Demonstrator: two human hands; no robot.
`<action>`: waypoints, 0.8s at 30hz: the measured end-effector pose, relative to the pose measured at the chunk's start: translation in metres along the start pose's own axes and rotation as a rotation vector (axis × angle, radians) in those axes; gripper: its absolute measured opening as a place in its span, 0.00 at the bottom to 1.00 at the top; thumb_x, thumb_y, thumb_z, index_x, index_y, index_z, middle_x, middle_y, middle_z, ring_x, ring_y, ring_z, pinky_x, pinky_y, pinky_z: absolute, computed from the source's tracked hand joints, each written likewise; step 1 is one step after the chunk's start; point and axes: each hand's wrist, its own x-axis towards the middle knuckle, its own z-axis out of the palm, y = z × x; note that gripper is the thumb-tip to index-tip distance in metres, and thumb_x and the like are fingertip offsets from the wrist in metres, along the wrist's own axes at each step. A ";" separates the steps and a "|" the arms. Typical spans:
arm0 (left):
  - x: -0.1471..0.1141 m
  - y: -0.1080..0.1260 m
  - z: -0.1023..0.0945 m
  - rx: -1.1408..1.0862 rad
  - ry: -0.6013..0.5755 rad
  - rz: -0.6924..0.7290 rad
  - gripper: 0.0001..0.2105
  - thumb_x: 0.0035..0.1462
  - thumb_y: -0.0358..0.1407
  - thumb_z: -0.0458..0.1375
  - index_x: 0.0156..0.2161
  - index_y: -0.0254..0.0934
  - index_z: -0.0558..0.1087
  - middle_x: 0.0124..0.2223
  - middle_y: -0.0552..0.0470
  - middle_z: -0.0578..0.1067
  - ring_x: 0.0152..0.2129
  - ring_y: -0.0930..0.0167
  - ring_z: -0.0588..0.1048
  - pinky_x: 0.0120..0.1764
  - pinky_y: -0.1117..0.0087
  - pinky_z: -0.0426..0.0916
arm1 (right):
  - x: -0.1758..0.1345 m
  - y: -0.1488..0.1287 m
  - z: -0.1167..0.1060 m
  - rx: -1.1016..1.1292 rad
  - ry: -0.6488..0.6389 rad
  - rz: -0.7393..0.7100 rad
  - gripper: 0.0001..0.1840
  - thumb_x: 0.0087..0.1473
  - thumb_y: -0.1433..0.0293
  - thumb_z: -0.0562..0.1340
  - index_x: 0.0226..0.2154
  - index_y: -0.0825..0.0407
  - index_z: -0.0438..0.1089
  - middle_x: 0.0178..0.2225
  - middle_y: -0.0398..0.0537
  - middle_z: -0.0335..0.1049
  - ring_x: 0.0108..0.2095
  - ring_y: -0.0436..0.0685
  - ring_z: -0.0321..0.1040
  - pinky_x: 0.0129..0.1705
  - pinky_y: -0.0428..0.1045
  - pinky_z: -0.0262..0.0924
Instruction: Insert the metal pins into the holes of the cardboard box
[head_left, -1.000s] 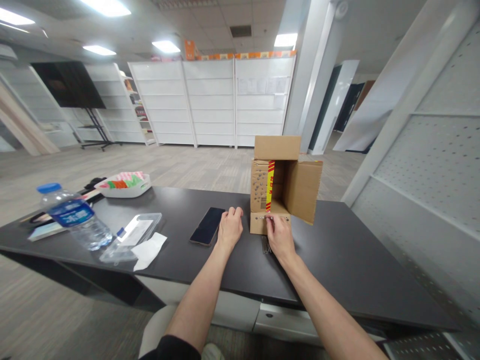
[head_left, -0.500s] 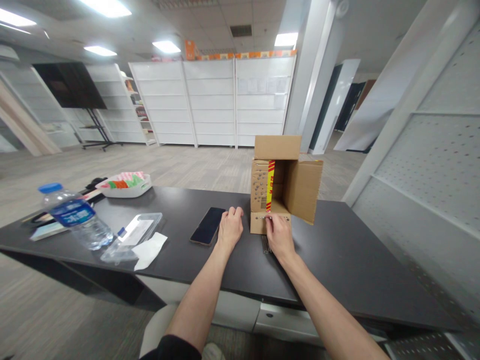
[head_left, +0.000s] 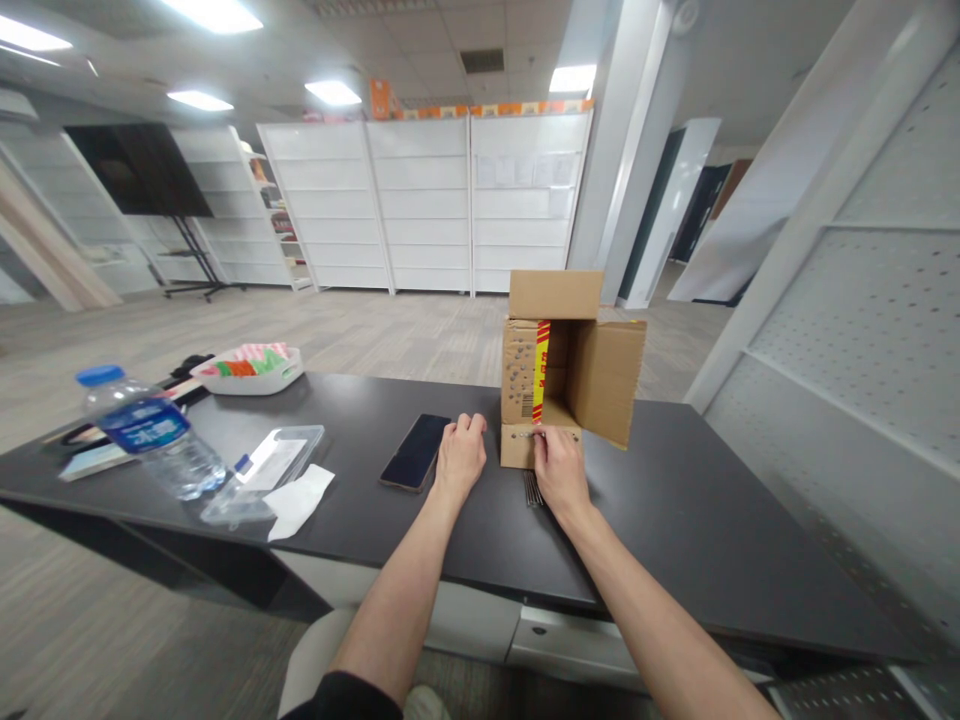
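A cardboard box [head_left: 519,365] lies on its side on the dark table, its opening facing me and its flaps spread. My right hand [head_left: 561,468] is at the lower front flap [head_left: 516,452], fingertips pinched against a row of small dark dots or holes. Whatever is between those fingertips is too small to make out. Just below, several thin metal rods [head_left: 532,489] lie side by side, partly behind that hand. My left hand [head_left: 461,455] rests on the table with curled fingers, nothing visible in them, between the box and a dark smartphone [head_left: 415,453].
On the left of the table [head_left: 720,520] are a water bottle [head_left: 150,430] with a blue cap, a clear plastic case [head_left: 289,455], and a white paper piece [head_left: 300,503]. Behind them stands a white basket [head_left: 251,378] with colourful packets. A perforated panel [head_left: 847,330] rises at the right.
Very little differs. My right hand has shifted slightly at the flap; my left hand and the box stay where they were.
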 end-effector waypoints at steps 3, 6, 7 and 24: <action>0.000 0.000 -0.001 0.001 -0.011 -0.004 0.12 0.61 0.24 0.46 0.42 0.40 0.69 0.39 0.48 0.71 0.38 0.67 0.72 0.49 0.66 0.64 | 0.000 0.002 0.002 -0.007 0.004 -0.008 0.14 0.65 0.70 0.49 0.38 0.52 0.69 0.38 0.56 0.74 0.41 0.62 0.69 0.44 0.55 0.60; 0.000 0.000 -0.001 -0.003 -0.015 -0.006 0.11 0.61 0.25 0.46 0.42 0.40 0.69 0.40 0.48 0.71 0.38 0.67 0.72 0.49 0.66 0.64 | 0.001 0.003 0.004 -0.010 0.013 -0.014 0.14 0.65 0.70 0.49 0.38 0.52 0.69 0.37 0.56 0.74 0.41 0.62 0.68 0.44 0.54 0.59; 0.000 0.000 0.000 -0.005 -0.013 -0.007 0.11 0.62 0.25 0.46 0.42 0.40 0.69 0.40 0.48 0.71 0.38 0.68 0.72 0.49 0.66 0.64 | 0.001 0.003 0.004 -0.006 0.019 -0.014 0.14 0.65 0.70 0.49 0.38 0.52 0.69 0.38 0.55 0.74 0.41 0.62 0.68 0.45 0.55 0.59; -0.001 0.000 0.001 -0.029 0.011 -0.007 0.11 0.62 0.25 0.46 0.42 0.40 0.69 0.40 0.49 0.71 0.38 0.68 0.72 0.50 0.65 0.64 | 0.003 -0.004 -0.004 -0.120 -0.006 -0.039 0.16 0.68 0.69 0.47 0.47 0.53 0.68 0.39 0.54 0.75 0.41 0.60 0.71 0.44 0.52 0.60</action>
